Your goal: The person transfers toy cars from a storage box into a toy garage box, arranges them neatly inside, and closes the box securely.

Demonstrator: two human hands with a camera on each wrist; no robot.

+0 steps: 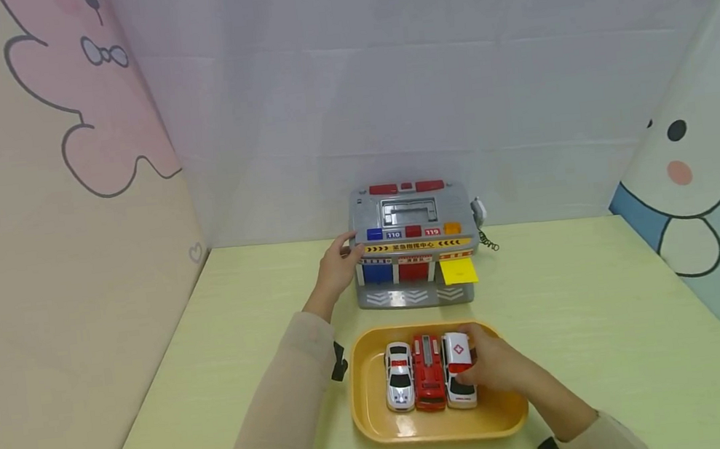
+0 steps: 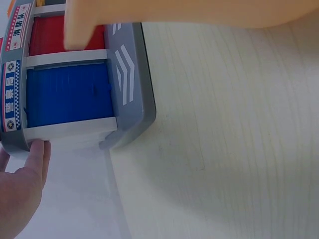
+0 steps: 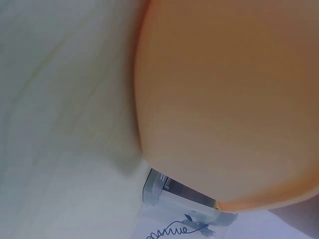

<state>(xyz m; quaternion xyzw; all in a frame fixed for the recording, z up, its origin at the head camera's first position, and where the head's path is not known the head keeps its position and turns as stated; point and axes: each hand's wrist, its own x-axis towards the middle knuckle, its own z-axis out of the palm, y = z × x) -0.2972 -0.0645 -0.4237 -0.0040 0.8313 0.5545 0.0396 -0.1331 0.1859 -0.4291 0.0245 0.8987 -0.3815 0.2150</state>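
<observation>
In the head view my left hand touches the left side of a grey toy emergency station; the left wrist view shows straight fingers against its side wall. The station has a blue door, a red door and a raised yellow door. My right hand reaches into a yellow tray and grips a white toy ambulance between thumb and fingers. Beside it lie a red toy fire engine and a white toy police car. In the right wrist view, the tray's outer wall hides the right hand.
A grey toy telephone handset with a coiled cord hangs at the station's right side. Behind the pale green table hangs a white cloth. Cartoon-printed panels flank both sides. The tray stands just in front of the station.
</observation>
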